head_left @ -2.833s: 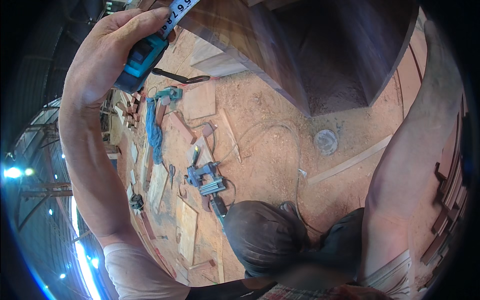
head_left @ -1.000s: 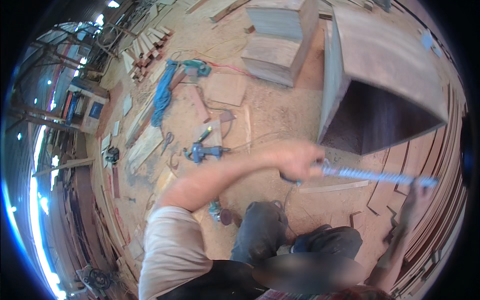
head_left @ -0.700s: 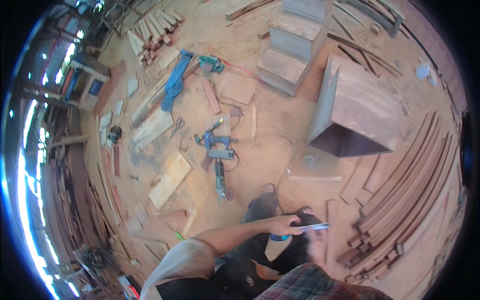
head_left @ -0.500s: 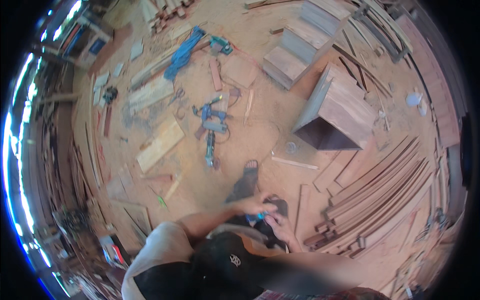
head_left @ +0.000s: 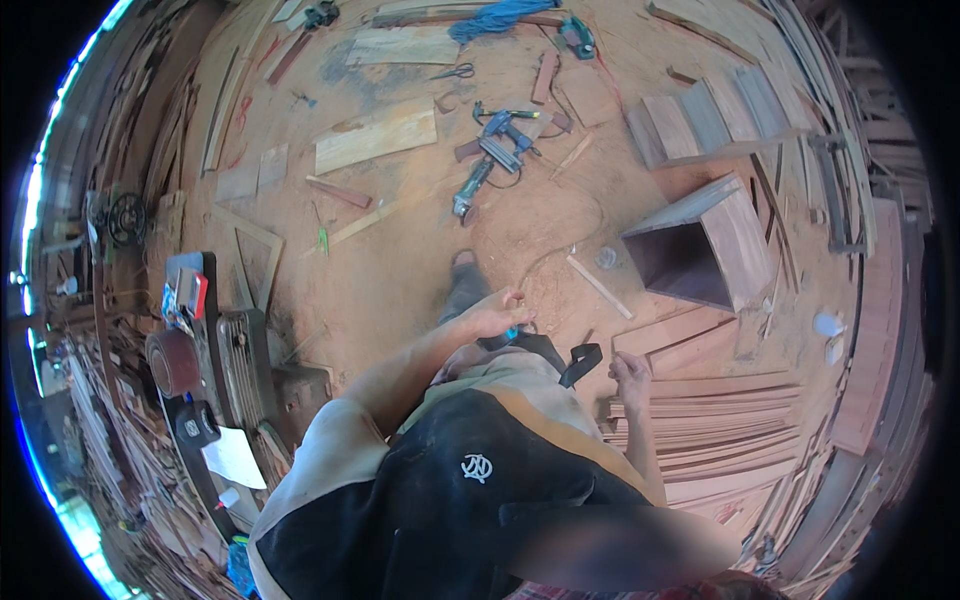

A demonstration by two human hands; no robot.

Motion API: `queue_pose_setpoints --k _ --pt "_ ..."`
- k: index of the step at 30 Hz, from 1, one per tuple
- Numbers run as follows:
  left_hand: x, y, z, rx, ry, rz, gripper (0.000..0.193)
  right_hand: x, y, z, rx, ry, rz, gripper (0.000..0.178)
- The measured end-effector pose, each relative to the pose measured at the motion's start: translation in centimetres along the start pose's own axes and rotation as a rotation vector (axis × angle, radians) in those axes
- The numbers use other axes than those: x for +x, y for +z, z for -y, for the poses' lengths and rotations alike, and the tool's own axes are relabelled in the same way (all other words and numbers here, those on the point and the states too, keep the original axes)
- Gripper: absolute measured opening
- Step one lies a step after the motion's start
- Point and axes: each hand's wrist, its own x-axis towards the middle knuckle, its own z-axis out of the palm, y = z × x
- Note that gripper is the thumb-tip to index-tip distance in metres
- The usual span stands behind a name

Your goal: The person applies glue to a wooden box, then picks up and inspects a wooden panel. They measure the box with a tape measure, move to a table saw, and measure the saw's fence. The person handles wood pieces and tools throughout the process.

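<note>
In front of my waist is my left hand [head_left: 497,314], its fingers curled together. A small blue thing [head_left: 513,332] shows at its lower edge; its kind is too small to tell. My right hand [head_left: 630,374] is apart from it, to the right, closed with the fingers bent in; whatever it may hold is hidden. Between the hands a black strap [head_left: 582,362] stands out in a bent loop from dark cloth at my waist. Neither hand touches the tools on the floor.
Ahead on the sandy floor lie an angle grinder [head_left: 470,190], a blue power tool [head_left: 503,140], scissors [head_left: 455,71] and a pale board [head_left: 375,135]. Wooden boxes [head_left: 700,245] stand right, above stacked wood strips [head_left: 710,430]. A cluttered bench [head_left: 215,340] is left.
My hands, close together before, are now apart, the right one farther right. The black strap now shows between them. The view has shifted, bringing the left bench into sight.
</note>
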Motion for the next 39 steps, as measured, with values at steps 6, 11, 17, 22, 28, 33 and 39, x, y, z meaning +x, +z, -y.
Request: queue_pose_setpoints --k 6,11,17,22,28,33,39 --pt "-3.2 -2.9 3.5 -0.099 0.009 -0.053 0.074 1.5 7.4 3.7 -0.091 -0.037 0.119 0.033" --pt "-6.0 -9.7 8.3 -0.170 0.024 -0.088 0.073 3.0 15.9 5.7 -0.223 -0.054 0.207 0.034" --pt "-10.7 -22.2 16.8 -0.169 -0.037 -0.217 0.063 4.7 30.1 9.9 -0.338 -0.086 0.255 0.035" --pt "-15.2 -31.6 22.3 -0.586 -0.143 -0.294 0.058 5.7 42.3 12.5 -0.470 -0.166 0.361 0.036" --pt "-16.3 -37.4 25.9 -0.913 -0.208 -0.405 0.052 9.6 50.3 16.5 -0.535 -0.219 0.460 0.037" --pt "-13.3 -40.4 25.5 -0.907 -0.274 -0.331 0.053 14.2 53.9 20.6 -0.431 -0.100 0.393 0.032" --pt "-6.9 -48.7 20.8 -0.702 -0.282 -0.273 0.075 18.4 62.1 27.9 -0.621 -0.336 0.522 0.038"
